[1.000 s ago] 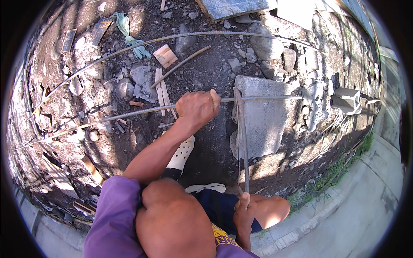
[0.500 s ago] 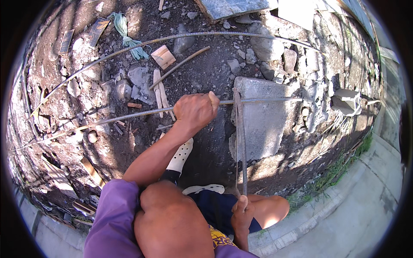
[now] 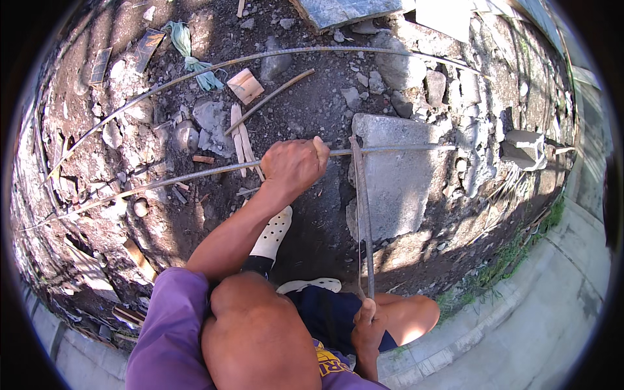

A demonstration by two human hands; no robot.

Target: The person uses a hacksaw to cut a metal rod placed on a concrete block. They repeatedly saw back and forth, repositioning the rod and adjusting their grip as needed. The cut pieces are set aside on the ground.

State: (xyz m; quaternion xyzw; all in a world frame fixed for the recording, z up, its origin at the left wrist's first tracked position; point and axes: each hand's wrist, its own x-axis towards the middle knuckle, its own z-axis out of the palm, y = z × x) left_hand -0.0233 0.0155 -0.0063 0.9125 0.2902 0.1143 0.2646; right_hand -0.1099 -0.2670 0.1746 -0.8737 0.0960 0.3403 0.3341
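Note:
My left hand (image 3: 294,166) is closed round a long ribbed steel rebar (image 3: 214,171) that runs across the ground from the far left. The rebar's right end lies over a flat grey concrete block (image 3: 402,188). In my right hand (image 3: 366,328), near my lap, is the handle of a hacksaw (image 3: 366,201). Its frame and thin blade point away from me, and the far part crosses the rebar at the block's left edge, a short way right of my left hand. The handle itself is mostly hidden by my fingers.
A second rebar (image 3: 260,57) curves across the ground farther off. Around it lie stones, wood scraps (image 3: 246,86), a stick (image 3: 273,99) and a teal cloth bundle (image 3: 188,55). A broken hollow block (image 3: 524,149) sits at right. Concrete paving (image 3: 520,312) borders the soil at lower right.
My right hand and the hacksaw have shifted slightly toward me. My left hand keeps its grip on the rebar in nearly the same place.

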